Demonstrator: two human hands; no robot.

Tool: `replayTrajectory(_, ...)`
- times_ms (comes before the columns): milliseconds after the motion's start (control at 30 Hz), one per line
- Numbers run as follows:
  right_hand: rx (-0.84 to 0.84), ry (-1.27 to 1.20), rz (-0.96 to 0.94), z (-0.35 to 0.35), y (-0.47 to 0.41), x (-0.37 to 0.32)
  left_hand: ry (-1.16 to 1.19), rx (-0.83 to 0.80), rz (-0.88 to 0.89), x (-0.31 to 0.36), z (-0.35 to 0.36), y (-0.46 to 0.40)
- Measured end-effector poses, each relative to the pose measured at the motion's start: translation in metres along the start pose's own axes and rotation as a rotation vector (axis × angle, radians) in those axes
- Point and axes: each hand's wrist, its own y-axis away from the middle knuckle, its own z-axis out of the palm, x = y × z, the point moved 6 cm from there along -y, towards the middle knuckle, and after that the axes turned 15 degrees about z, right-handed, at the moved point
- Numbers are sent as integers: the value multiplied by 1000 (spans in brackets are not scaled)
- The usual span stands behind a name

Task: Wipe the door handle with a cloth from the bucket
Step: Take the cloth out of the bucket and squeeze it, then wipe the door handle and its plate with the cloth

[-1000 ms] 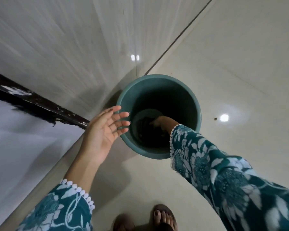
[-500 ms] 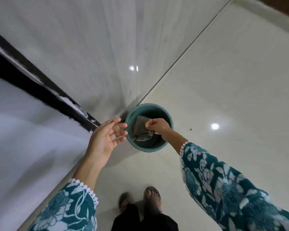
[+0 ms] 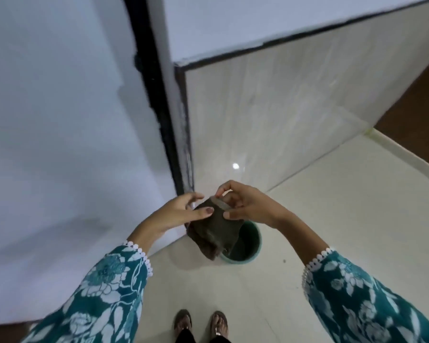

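At frame centre, the left hand (image 3: 174,214) and right hand (image 3: 248,206) each pinch the cloth (image 3: 216,233) between thumb and fingers over the bucket (image 3: 253,243).

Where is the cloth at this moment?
In the head view, the cloth hangs at centre, held between the left hand and right hand, above the green bucket.

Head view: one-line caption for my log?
Left hand and right hand hold a dark cloth over the green bucket.
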Motion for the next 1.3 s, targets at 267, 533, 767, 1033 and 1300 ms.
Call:
replayTrajectory(267, -199, 113, -207, 103, -5, -105, 187, 385, -6, -7, -72, 148)
replayTrajectory(533, -254, 149, -279, 253, 6, -167, 89, 783, 128, -21, -144, 324)
replayTrajectory(767, -555, 166, -354, 417, 53, -228, -156, 845, 146, -35, -200, 484)
replayTrajectory(1033, -765, 30, -220, 547, 65, -281, -123, 951, 190, -53, -261, 596)
replayTrajectory(1300, -434, 76, -222, 560, 33, -356, -16, 1286, 269, -63, -322, 655)
